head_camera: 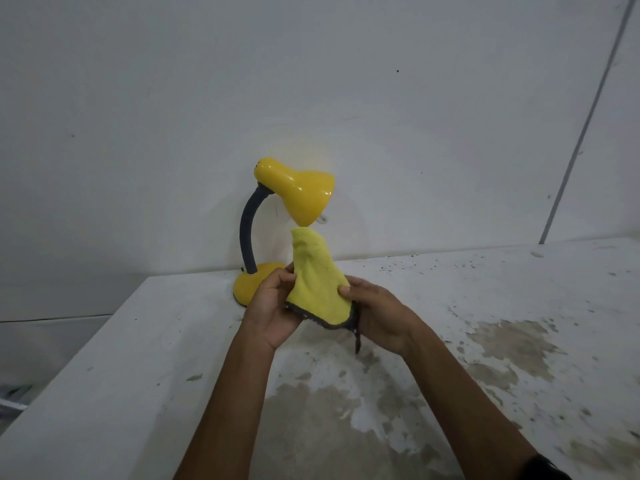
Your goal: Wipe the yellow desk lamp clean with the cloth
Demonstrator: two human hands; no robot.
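Seemingly, no wiping is yet begun: the cloth is pinched between left hand and right hand, just before the untouched lamp.

The yellow desk lamp stands upright on the tabletop by the wall, its glossy shade tilted down to the right on a bent grey neck. My left grip and right grip pinch the yellow, grey-edged cloth, its peak just under the shade.
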